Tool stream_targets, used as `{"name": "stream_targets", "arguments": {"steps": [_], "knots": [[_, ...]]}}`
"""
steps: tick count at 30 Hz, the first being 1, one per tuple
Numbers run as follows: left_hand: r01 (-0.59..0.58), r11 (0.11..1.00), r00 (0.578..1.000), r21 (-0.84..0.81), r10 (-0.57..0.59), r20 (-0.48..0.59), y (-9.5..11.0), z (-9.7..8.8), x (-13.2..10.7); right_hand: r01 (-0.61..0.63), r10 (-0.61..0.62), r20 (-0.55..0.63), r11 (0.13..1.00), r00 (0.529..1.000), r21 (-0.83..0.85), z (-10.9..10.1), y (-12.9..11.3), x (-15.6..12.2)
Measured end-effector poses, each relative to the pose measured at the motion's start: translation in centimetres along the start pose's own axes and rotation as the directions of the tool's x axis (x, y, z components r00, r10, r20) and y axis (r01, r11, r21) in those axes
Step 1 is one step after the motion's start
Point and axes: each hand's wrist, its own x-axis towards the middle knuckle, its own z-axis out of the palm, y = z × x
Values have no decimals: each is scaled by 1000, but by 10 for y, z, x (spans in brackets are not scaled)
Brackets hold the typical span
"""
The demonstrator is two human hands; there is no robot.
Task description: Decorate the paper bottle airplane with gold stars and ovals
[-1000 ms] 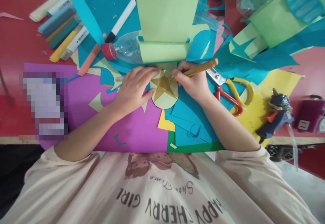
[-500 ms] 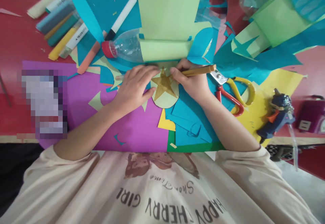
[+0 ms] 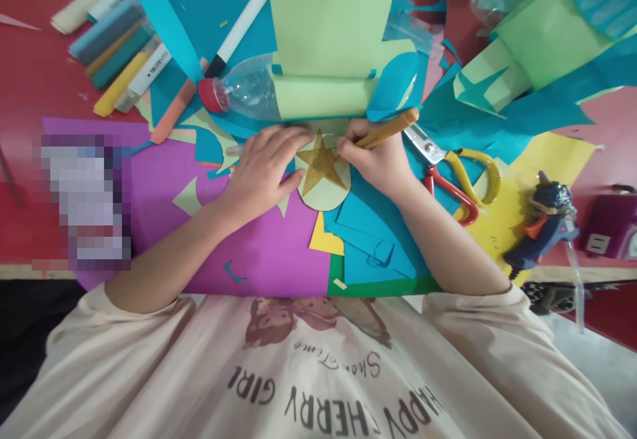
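I'm watching the right hand (image 3: pixel 381 164) pinching a gold marker (image 3: pixel 388 128) against the gold star (image 3: pixel 320 164), while the left hand (image 3: pixel 261 170) is pressing flat and open-fingered just left of the star. If that hand is slipping, I judge stray gold could be streaking the pale green disc (image 3: pixel 326 197).

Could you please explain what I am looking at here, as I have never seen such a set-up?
There is no machine here: a person wears a camera on the head, so the picture looks down past their shirt at their own two bare hands. The left hand lies flat, holding down a pale green paper disc bearing a gold star. The right hand grips a gold marker with its tip at the star. On the red table lie coloured paper sheets, scissors, a glue gun and a plastic bottle.
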Motion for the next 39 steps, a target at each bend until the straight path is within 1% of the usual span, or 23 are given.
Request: {"name": "stream_targets", "arguments": {"steps": [8, 17, 21, 26, 29, 32, 35, 39], "knots": [[-19, 1000, 1000, 9, 19, -8, 0, 0, 0, 6, 0, -76, 997, 997, 73, 1, 0, -2], [3, 1000, 1000, 7, -3, -5, 0, 1, 0, 54, -50, -58, 996, 997, 77, 1, 4, -1], [2, 1000, 1000, -3, -2, -3, 0, 0, 0, 25, -23, -42, 999, 999, 44, 1, 3, 0], [-3, 1000, 1000, -1, 3, 1, 0, 0, 0, -6, 6, -54, 1000, 999, 11, 1, 0, 0], [-8, 1000, 1000, 1, 8, -5, -1, 0, 0, -3, 4, -57, 1000, 998, 27, 1, 0, -1], [-8, 1000, 1000, 10, 8, -13, -1, 1, 0, 26, -19, -105, 998, 994, 63, 1, 0, -4], [-21, 999, 1000, 28, 22, -20, -1, 2, 0, 40, -32, -141, 998, 990, 50, 0, 2, -5], [-36, 998, 999, 41, 38, -24, -2, 2, 0, 46, -40, -102, 998, 994, 53, 0, 4, -3]]}}
